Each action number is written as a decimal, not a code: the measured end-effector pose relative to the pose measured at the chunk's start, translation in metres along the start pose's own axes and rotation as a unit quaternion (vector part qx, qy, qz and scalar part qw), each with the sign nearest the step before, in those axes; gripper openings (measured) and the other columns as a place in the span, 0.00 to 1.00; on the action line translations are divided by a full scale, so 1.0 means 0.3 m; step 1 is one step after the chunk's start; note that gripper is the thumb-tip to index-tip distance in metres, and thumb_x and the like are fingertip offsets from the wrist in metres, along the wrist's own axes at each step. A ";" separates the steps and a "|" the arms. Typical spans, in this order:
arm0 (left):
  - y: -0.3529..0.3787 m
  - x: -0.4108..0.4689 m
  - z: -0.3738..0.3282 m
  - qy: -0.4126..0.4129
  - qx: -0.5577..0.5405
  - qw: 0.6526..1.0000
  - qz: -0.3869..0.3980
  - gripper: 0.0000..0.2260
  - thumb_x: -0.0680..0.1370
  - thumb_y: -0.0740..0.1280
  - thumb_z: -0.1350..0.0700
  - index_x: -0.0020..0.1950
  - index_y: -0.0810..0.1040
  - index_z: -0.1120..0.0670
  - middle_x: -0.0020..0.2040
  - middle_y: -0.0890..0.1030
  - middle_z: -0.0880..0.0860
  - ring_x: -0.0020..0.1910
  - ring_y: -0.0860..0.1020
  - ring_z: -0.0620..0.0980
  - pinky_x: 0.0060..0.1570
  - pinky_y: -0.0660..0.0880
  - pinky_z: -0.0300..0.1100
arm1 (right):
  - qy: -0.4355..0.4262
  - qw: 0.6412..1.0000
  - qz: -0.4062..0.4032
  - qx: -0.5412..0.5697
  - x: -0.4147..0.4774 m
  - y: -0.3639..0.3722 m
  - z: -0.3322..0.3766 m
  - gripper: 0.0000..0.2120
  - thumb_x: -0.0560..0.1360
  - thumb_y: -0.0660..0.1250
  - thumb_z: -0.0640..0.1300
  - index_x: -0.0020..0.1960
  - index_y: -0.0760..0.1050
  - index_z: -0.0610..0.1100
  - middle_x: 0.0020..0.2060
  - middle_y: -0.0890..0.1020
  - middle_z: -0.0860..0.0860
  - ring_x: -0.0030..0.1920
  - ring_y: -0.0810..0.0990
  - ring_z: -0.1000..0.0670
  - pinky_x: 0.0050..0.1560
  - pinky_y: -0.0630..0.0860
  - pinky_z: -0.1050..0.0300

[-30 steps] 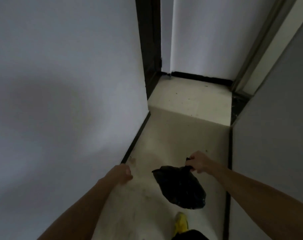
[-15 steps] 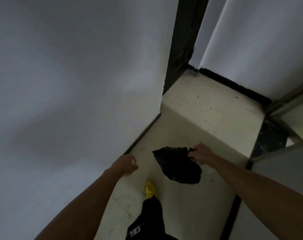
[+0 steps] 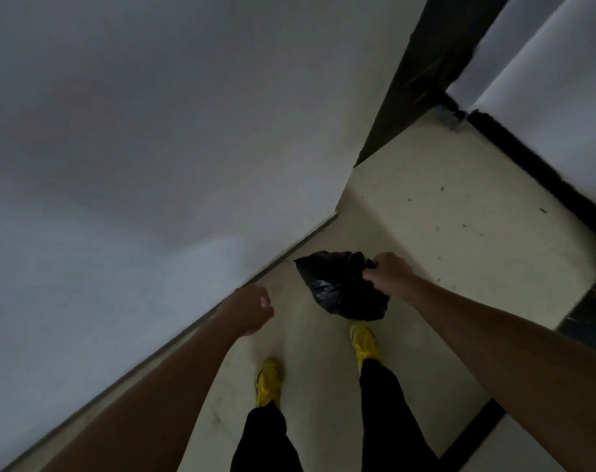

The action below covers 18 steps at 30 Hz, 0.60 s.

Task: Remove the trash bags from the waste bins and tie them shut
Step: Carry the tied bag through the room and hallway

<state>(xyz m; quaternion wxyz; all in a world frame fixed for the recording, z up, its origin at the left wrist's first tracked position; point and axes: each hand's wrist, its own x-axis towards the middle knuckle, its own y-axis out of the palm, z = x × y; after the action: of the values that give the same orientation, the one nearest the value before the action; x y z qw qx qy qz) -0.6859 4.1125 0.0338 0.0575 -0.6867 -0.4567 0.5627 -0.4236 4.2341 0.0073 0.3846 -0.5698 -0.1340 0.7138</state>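
A small black trash bag (image 3: pixel 340 287) hangs in the air above the pale floor, its gathered neck gripped in my right hand (image 3: pixel 386 274). The bag's body bulges down and to the left of that hand. My left hand (image 3: pixel 254 310) is out in front at the left, close to the wall, with its fingers curled in and nothing in it. No waste bin is in view.
A white wall (image 3: pixel 153 165) runs close along my left. A dark door frame (image 3: pixel 409 80) stands ahead at the corner, with another white wall and black skirting (image 3: pixel 535 172) beyond. My yellow shoes (image 3: pixel 267 381) stand on the narrow corridor floor (image 3: pixel 426 226).
The view has tilted and turned right as I walk forward along the corridor. The bag stays in my right hand, swinging slightly. Both feet now show below.
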 end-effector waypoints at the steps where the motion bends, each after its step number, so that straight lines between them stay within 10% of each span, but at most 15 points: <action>1: 0.016 0.045 -0.016 -0.014 -0.010 1.000 -0.012 0.11 0.78 0.63 0.51 0.56 0.78 0.56 0.58 0.79 0.55 0.57 0.77 0.53 0.56 0.73 0.43 | -0.012 1.000 0.011 -0.015 0.074 -0.006 0.003 0.14 0.73 0.66 0.45 0.32 0.66 0.45 0.30 0.74 0.46 0.32 0.74 0.46 0.35 0.67 0.57; 18: 0.686 0.733 -0.011 -0.172 -0.172 0.967 -0.070 0.08 0.76 0.65 0.51 0.54 0.78 0.50 0.47 0.77 0.49 0.49 0.77 0.52 0.50 0.76 0.46 | -0.082 0.973 0.115 -0.183 1.016 0.346 -0.292 0.07 0.73 0.66 0.44 0.41 0.69 0.44 0.40 0.75 0.45 0.43 0.77 0.42 0.40 0.70 0.54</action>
<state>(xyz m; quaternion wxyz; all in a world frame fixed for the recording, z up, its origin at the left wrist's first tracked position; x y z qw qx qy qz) -0.5784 4.1475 -0.2453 -0.1020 -0.5454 -0.5967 0.5798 -0.4011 4.3569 -0.3020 0.1773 -0.5816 -0.2270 0.7608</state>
